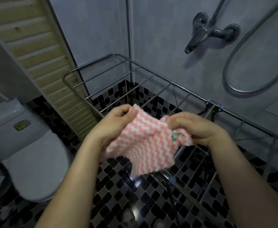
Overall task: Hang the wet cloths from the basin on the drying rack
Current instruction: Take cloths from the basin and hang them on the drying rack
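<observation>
A pink-and-white zigzag cloth (143, 145) hangs between both hands above the metal drying rack (112, 55). My left hand (116, 119) pinches the cloth's upper left corner. My right hand (195, 127) grips the upper right edge, fingers curled into the fabric. The cloth's lower part droops freely over the rack's bars. The rack's thin rods run across the middle of the view and carry nothing. The basin is out of view.
A toilet (36, 162) stands at the left, with a slatted wooden panel (41, 63) behind it. A wall faucet (207, 32) and a looped shower hose (250, 79) hang at the right. The floor is black-and-grey mosaic tile (118, 203).
</observation>
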Tool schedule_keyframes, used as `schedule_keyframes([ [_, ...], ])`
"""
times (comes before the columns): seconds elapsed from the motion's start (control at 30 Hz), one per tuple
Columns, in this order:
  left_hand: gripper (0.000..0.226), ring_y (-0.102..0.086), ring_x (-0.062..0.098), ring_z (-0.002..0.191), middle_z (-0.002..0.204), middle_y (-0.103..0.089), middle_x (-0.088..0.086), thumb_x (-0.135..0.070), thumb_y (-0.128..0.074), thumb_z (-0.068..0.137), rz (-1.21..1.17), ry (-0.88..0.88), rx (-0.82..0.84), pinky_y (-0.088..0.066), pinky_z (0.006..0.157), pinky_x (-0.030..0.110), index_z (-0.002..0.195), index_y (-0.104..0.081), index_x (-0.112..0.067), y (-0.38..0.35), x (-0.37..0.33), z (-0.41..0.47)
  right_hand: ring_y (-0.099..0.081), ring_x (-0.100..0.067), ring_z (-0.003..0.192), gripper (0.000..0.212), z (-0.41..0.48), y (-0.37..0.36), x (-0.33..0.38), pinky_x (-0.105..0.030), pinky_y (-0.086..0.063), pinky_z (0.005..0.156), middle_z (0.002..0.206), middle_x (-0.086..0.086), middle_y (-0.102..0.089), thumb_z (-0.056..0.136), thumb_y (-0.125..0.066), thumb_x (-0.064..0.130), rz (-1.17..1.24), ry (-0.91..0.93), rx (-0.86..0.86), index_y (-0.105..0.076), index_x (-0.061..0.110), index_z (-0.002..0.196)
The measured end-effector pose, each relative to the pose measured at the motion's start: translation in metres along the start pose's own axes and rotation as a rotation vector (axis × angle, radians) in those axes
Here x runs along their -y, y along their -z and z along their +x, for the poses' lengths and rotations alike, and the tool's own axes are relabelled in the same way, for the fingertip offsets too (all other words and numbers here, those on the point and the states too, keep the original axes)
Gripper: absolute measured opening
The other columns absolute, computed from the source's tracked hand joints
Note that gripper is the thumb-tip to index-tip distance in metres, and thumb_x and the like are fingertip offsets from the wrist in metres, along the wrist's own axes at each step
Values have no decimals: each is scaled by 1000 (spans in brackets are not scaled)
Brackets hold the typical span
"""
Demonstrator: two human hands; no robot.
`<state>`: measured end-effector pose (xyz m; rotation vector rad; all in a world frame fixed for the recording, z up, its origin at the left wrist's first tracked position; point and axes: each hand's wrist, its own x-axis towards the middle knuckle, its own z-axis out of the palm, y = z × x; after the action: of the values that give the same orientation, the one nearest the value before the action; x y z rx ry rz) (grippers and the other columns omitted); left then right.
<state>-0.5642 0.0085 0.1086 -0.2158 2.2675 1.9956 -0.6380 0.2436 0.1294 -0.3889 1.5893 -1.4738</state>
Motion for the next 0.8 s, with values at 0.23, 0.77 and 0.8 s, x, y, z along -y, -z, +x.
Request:
schedule_keyframes([
  [0.23,22,-62,18,78,84,-66,0,-35,-50,98,423,101,-215,-52,75,40,88,-62,-20,-56,71,22,-43,-12,40,31,20,20,-67,-22,-37,49,53,-2,-50,83,-59,18,-569,-166,-405,-51,14,53],
  [0.77,13,-58,9,80,88,-60,-7,-23,-47,101,130,-248,7,-46,77,29,96,-57,-17,-97,-35,53,-67,-6,68,31,8,68,-71,-17,-50,56,83,11,-74,82,-74,17,-420,-44,-162,-67,14,112],
  [0.8,13,-57,11,79,87,-59,-4,-24,-46,101,112,-256,14,-46,76,30,97,-56,-16,-97,-38,53,-68,-5,77,40,7,75,-67,-16,-54,65,96,11,-72,81,-75,18,-409,-28,-178,-63,17,119],
])
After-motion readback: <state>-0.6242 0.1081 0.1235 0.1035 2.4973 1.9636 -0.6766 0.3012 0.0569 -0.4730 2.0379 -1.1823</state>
